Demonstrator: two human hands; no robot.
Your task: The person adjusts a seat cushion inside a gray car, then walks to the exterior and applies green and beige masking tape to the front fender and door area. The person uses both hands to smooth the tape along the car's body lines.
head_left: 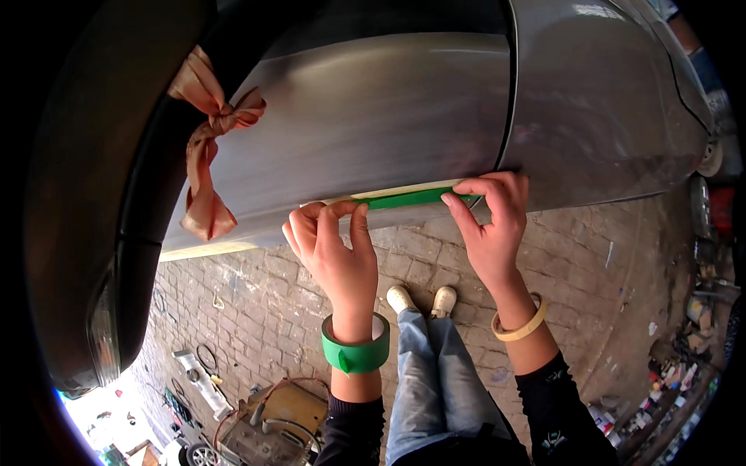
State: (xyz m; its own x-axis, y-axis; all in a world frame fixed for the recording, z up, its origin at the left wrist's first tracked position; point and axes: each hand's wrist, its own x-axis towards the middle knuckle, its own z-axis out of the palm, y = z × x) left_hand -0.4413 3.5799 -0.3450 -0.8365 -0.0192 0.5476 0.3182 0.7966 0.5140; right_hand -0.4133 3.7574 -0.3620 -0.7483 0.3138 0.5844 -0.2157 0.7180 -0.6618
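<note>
A strip of green tape [410,199] stretches between my hands along the lower edge of a grey car door [388,116]. My left hand [334,247] pinches its left end between thumb and fingers. At the right end, near the door gap, my right hand [496,219] holds it between thumb and forefinger. Just above the green strip runs a pale tape strip [388,191], partly covered by it. Round my left wrist hangs a roll of green tape [356,356]; a narrower beige tape roll [521,325] circles my right wrist.
A salmon cloth strip [221,120] is knotted round a dark car part at left. Brick paving [268,291] lies below, where my shoes [421,300] stand. A worn, yellowish machine with hoses [276,423] is at lower left. Assorted clutter [668,380] lines the right side.
</note>
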